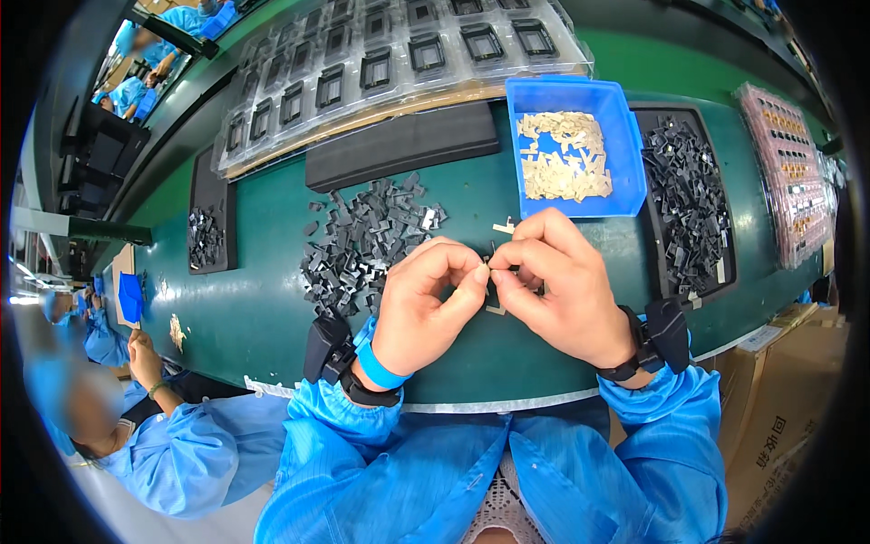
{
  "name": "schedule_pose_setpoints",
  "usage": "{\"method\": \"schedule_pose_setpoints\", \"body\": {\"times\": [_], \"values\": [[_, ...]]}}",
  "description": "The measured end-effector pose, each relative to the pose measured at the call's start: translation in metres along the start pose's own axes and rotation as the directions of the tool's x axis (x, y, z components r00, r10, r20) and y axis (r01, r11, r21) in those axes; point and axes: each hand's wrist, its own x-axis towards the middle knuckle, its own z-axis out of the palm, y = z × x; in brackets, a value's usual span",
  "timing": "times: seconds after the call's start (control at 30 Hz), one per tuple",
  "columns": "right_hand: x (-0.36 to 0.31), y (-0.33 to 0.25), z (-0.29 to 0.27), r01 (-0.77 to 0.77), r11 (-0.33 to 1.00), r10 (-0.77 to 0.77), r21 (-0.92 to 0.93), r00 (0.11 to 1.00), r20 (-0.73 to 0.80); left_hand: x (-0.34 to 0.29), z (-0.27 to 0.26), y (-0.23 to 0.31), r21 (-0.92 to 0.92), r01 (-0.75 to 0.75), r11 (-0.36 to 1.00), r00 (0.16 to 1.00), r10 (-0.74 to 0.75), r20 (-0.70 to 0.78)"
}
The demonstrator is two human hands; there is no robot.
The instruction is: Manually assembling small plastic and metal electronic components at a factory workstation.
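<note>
Over the green table, my left hand (pixel 428 304) and my right hand (pixel 569 292) meet fingertip to fingertip. Thumb and forefinger of each are pinched together around something tiny, mostly hidden by the fingers; a dark sliver shows just above them. Beside my left hand spreads a loose heap of small black plastic pieces (pixel 358 238). Just past my right fingers lies a small beige piece (pixel 504 227), and another pale one shows beneath my hands. A blue bin (pixel 634 150) holding beige pieces (pixel 568 177) stands beyond my right hand.
A black tray (pixel 728 263) of small black parts stands right, a smaller black tray (pixel 210 163) left. Clear plastic trays (pixel 399 86) with black frames lie behind a dark foam block (pixel 403 145). Pink packs (pixel 784 172) stand far right. A co-worker (pixel 195 444) sits left.
</note>
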Motion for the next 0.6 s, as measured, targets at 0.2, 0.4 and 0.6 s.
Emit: {"method": "schedule_pose_setpoints", "body": {"times": [0.2,0.4,0.6], "values": [[0.0005,0.0017,0.0014,-0.01,0.998,0.008,-0.056,0.999,-0.031,0.005,0.0016,0.0074,0.258,-0.159,0.953,0.987,0.152,0.046],[0.0025,0.0074,0.0002,0.109,0.976,-0.112,-0.19,0.994,-0.003,0.0084,0.0021,0.0083,0.43,-0.281,0.858,0.96,0.247,0.133],[0.0025,0.0068,-0.0017,0.095,0.973,-0.099,-0.211,0.995,-0.006,0.0092,0.0035,0.0099,0.413,-0.27,0.87,0.962,0.227,0.15]]}}
